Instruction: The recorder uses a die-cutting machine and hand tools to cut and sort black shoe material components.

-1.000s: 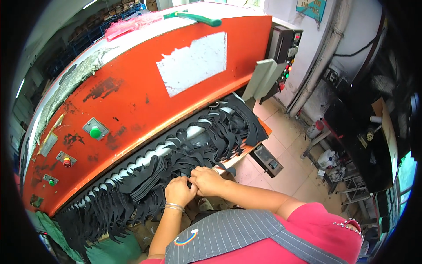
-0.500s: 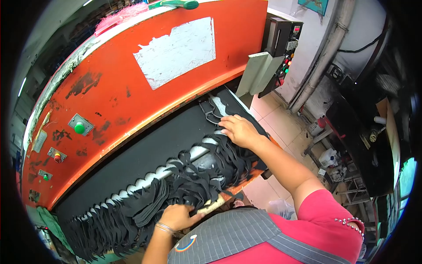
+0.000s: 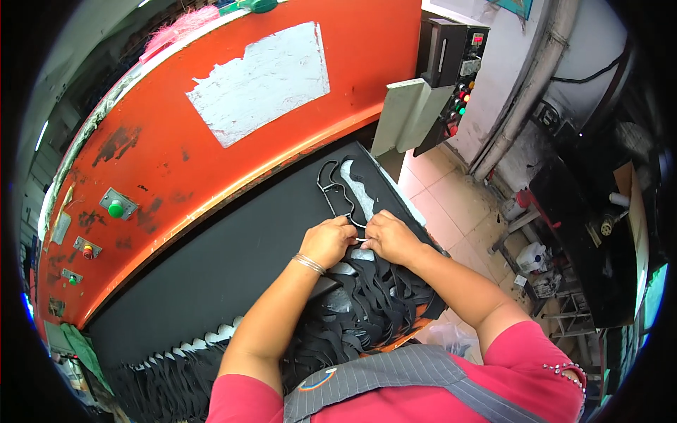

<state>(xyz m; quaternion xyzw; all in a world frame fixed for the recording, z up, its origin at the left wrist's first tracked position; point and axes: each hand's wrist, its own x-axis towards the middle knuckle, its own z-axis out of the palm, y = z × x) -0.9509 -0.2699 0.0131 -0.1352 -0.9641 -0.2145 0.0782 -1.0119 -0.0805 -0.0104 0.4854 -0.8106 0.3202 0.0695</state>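
My left hand (image 3: 329, 243) and my right hand (image 3: 390, 236) are close together at the right end of the black work surface (image 3: 233, 254). Both have curled, closed fingers, with a small pale edge showing between the thumbs; what they pinch is mostly hidden. Just beyond the fingertips lies a wavy metal cutting die (image 3: 336, 189), its near end covered by my hands. Beside it is a wavy whitish-grey strip (image 3: 358, 189). Black curved cut strips (image 3: 367, 303) are heaped under and in front of my forearms, with whitish scalloped pieces (image 3: 204, 343) along their far edge.
An orange press beam (image 3: 367, 63) with green and red buttons spans the far side. A grey metal bracket (image 3: 409, 116) and a dark control box (image 3: 455, 70) with coloured lights stand at the right. Beyond the right edge is tiled floor (image 3: 444, 201). A green cloth (image 3: 84, 356) hangs at left.
My left hand has moved up and right from the heap's near edge to meet my right hand. My right hand has shifted slightly nearer. More of the cutting die and whitish-grey strip shows.
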